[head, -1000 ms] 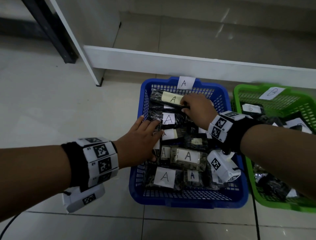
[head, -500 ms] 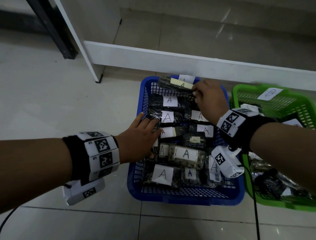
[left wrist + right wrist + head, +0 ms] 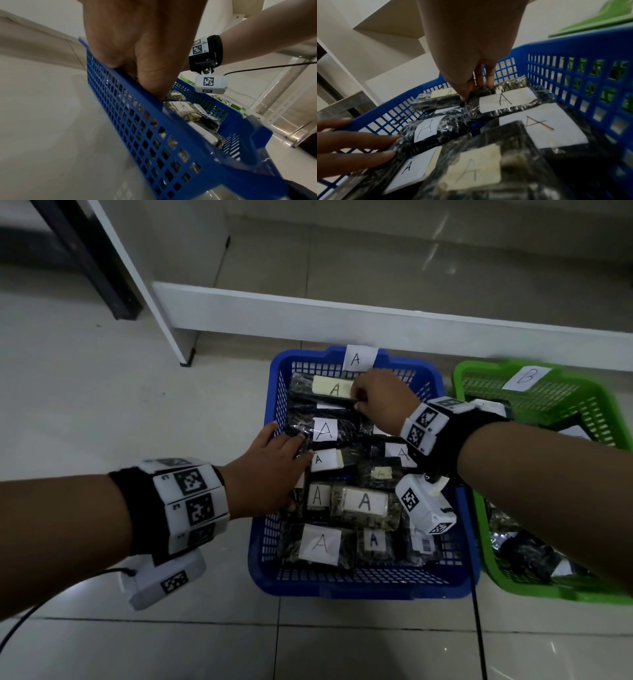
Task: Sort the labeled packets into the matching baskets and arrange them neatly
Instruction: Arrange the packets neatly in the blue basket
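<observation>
From the head view, the right hand [image 3: 380,402] pinches a dark packet [image 3: 329,392] (yellowish A label) at the far end of the blue basket [image 3: 359,587]; the green basket [image 3: 479,378] sits right. The left wrist view shows the left hand [image 3: 147,54] over the basket's left rim. In the right wrist view, its straight fingers [image 3: 368,140] press another A packet [image 3: 426,129].

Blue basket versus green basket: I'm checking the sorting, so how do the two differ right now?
The blue basket wears an A tag on its far rim; the green basket wears a B tag. Both the left hand and the right hand work inside the blue one; none is in the green one. The blue one sits left, the green one right and partly cut off. Both are perforated plastic holding dark wrapped packets.
</observation>
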Available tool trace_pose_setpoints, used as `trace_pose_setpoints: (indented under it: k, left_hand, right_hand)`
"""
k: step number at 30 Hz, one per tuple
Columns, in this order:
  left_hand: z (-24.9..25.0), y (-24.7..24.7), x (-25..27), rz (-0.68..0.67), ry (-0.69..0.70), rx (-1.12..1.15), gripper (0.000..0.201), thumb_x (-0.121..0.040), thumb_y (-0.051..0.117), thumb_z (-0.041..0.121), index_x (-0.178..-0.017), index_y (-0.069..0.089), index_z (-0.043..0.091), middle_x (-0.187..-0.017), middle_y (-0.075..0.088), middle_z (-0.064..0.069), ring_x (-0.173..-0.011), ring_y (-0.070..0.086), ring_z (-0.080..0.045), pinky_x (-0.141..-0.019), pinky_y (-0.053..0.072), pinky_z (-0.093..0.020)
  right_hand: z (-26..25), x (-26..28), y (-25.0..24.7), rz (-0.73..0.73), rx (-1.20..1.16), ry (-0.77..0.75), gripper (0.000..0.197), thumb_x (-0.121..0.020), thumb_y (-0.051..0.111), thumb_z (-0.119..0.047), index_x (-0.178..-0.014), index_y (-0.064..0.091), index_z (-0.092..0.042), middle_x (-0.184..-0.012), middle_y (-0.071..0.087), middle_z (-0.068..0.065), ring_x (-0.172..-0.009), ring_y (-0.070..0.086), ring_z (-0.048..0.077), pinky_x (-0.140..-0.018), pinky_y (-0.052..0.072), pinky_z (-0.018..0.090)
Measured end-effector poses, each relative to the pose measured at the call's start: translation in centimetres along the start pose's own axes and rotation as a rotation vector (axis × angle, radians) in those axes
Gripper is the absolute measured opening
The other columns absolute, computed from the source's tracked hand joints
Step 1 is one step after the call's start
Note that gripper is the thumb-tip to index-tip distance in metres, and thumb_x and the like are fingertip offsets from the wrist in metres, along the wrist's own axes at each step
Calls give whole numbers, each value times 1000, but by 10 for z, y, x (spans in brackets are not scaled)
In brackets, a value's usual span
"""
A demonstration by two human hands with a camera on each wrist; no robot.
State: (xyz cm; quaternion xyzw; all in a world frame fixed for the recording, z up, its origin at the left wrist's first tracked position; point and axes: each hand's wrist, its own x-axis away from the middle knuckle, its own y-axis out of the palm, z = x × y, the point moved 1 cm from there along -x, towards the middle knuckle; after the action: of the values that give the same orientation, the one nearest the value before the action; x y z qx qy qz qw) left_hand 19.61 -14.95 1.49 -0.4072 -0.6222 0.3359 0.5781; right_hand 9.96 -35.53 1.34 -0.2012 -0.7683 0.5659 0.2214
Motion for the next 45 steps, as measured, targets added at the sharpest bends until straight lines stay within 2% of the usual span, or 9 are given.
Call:
trace_pose_setpoints:
  k: [7,11,16,22,29,33,36,40,45]
  left_hand:
    - [-2,-11,-1,-38,18,-44,102,-79,58,61,-150,8,8,-154,24,-12,-139,28,-24,-116,3,-40]
    - [-12,-18,-10,-26,63,-23,86,-71,62,68,-134,38,14,-134,48,-2,-120,47,-20,-107,22,-35]
    - [-5,-22,-17,-89,58,-109,89,-68,64,69,-130,38,10,-129,43,-8,-117,43,-24,-104,28,-37]
    - [9,-45,-25,-211,-17,-190,76,-74,66,57,-133,46,15,-137,34,-11,-124,34,-28,-105,24,-41]
    - [-11,-72,-70,189,-151,145,66,-91,54,29,-148,23,21,-148,23,-16,-130,34,-33,-100,37,-42]
    - [-17,-62,-84,86,-137,170,64,-93,52,39,-147,25,21,-141,36,-15,-125,40,-33,-100,42,-45]
    - [-22,-61,-88,51,-122,158,62,-94,53,31,-148,25,19,-140,36,-15,-124,42,-32,-100,42,-43]
    - [-26,-61,-94,4,-90,77,64,-94,46,9,-151,18,21,-143,33,-14,-125,44,-30,-99,43,-37]
    - [-33,-67,-98,-112,-69,93,62,-98,37,9,-151,9,25,-157,17,-9,-137,32,-29,-106,36,-37]
  right_hand:
    - [8,11,-1,-175,11,-49,56,-86,60,-15,-140,44,-23,-137,42,8,-127,35,31,-106,30,41]
    - [21,25,-15,1,-149,7,45,-85,60,-16,-129,54,-20,-124,53,11,-119,43,31,-102,35,42]
    - [51,51,-27,-5,-122,60,29,-87,63,-26,-113,65,-14,-105,66,6,-103,56,27,-94,44,39]
    - [48,77,-4,-139,241,-83,48,-89,59,-36,-135,48,-22,-126,56,4,-122,43,27,-103,30,40]
    - [54,82,3,-167,351,-113,57,-92,53,-37,-144,32,-22,-139,42,2,-128,38,26,-110,19,39]
    - [53,80,3,-168,376,-141,54,-93,50,-37,-142,32,-23,-140,41,1,-127,42,24,-112,15,39]
    - [52,79,3,-167,372,-158,49,-94,49,-34,-139,36,-23,-142,41,0,-129,40,23,-113,15,40]
    - [52,75,4,-160,394,-182,42,-94,48,-20,-135,41,-19,-139,44,1,-128,41,23,-105,28,36]
    - [43,65,1,-243,426,-130,41,-89,56,-17,-127,41,-14,-120,53,8,-102,57,28,-75,41,36]
